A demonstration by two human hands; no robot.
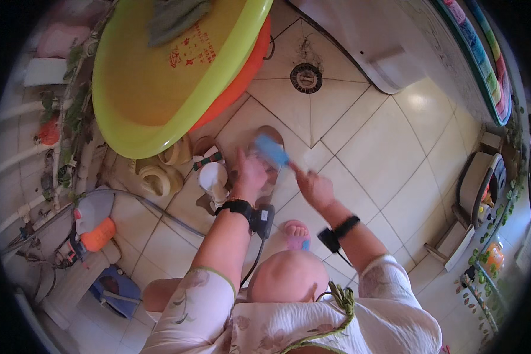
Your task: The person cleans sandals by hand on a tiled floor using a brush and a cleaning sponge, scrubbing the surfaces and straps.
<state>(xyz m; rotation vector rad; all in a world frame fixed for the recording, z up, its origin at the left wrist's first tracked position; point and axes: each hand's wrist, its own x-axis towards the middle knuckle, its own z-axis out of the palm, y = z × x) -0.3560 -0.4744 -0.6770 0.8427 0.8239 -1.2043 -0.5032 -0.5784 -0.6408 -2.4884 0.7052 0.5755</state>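
Note:
In my right hand [316, 188] is the handle of a blue brush [271, 149], its head blurred by motion over a brown shoe or sandal [271, 132] on the tiled floor. My left hand [251, 172] is at the left side of that shoe, thumb raised. Blur hides whether its fingers grip the shoe or only rest against it. Just left of this hand are a white cup-like container [212, 175] and a shoe with a white bow [207, 159] bearing a striped band. Both wrists wear black straps with small devices and cables.
A large yellow-green basin [132, 106] leans over an orange one [236, 84] at upper left, a grey cloth [177, 20] inside it. Pale yellow shoes [155, 180] lie below. A floor drain [306, 78] is ahead. A grey hose [159, 208] crosses the left floor.

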